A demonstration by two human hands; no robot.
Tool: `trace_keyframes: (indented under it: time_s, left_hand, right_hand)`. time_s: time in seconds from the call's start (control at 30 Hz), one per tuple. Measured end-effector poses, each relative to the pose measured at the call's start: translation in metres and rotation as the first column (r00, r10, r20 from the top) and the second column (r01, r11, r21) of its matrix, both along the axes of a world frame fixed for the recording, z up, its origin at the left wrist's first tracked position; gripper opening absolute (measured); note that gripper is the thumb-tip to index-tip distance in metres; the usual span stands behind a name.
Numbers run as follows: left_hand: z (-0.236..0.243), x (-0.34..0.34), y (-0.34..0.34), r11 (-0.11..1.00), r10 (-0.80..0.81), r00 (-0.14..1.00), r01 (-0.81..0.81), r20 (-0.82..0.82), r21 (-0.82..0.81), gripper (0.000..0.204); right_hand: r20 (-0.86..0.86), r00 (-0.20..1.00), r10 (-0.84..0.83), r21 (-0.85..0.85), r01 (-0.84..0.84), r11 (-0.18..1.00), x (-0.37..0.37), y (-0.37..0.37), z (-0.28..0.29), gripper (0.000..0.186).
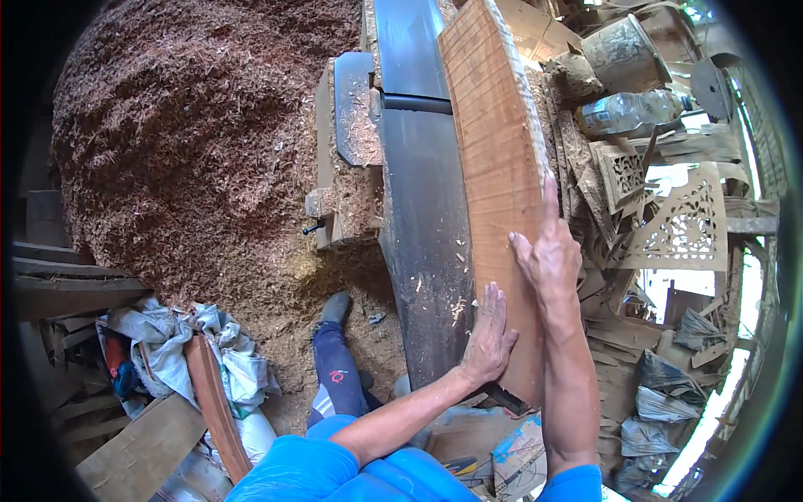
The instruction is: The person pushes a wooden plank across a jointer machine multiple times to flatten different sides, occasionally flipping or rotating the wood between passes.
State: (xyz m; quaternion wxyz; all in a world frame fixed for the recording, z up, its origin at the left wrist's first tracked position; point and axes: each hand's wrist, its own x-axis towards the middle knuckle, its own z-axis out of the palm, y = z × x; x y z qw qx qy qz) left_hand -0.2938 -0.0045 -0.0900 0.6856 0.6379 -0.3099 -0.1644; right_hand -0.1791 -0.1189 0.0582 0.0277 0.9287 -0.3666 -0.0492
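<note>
A wide reddish-brown wooden board (493,125) stands on its edge, leaning, along the dark metal bed of a jointer (422,184). My left hand (488,339) lies flat against the near end of its broad face, fingers stretched out. Over the board's upper edge, my right hand (552,259) grips it, with the thumb on the face and the index finger pointing along the rough, pale edge. The other right fingers are partly hidden behind. The dark slot of the cutter head (416,104) crosses the bed beside the board, ahead of both hands.
A large heap of reddish shavings (184,125) rises at the left. White sacks (238,368) and loose planks (138,452) lie at lower left. Along the right are a plastic bottle (631,113), a dirty bucket (623,54) and fretwork panels (682,222). My boot (336,308) rests on shavings.
</note>
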Motion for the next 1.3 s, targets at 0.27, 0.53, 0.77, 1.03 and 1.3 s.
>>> trace_keyframes:
  time_s: [0.27, 0.53, 0.77, 1.03, 1.3]
  left_hand:
    - [0.049, -0.055, 0.013, 0.996, -0.041, 0.998, 0.037, -0.054, -0.078, 0.106]
    - [0.050, -0.017, -0.017, 0.992, 0.118, 0.993, -0.118, 0.015, -0.044, 0.119]
    - [0.046, 0.035, -0.054, 0.975, 0.223, 0.975, -0.222, 0.018, -0.029, 0.105]
    - [0.052, 0.099, -0.086, 0.954, 0.293, 0.956, -0.294, -0.029, -0.050, 0.094]
    - [0.056, 0.161, -0.109, 0.953, 0.300, 0.953, -0.302, -0.044, -0.034, 0.089]
  right_hand:
    - [0.002, 0.999, 0.043, -0.052, -0.042, 0.998, 0.058, -0.025, 0.005, 0.104]
    - [0.002, 1.000, 0.031, -0.009, -0.031, 0.999, 0.127, -0.050, 0.005, 0.107]
    - [0.035, 0.996, 0.077, -0.021, -0.077, 0.997, 0.183, -0.073, 0.003, 0.102]
    - [0.008, 0.998, 0.061, -0.081, -0.060, 0.995, 0.249, -0.095, 0.003, 0.099]
    - [0.002, 0.993, 0.120, -0.087, -0.119, 0.989, 0.306, -0.120, 0.002, 0.100]
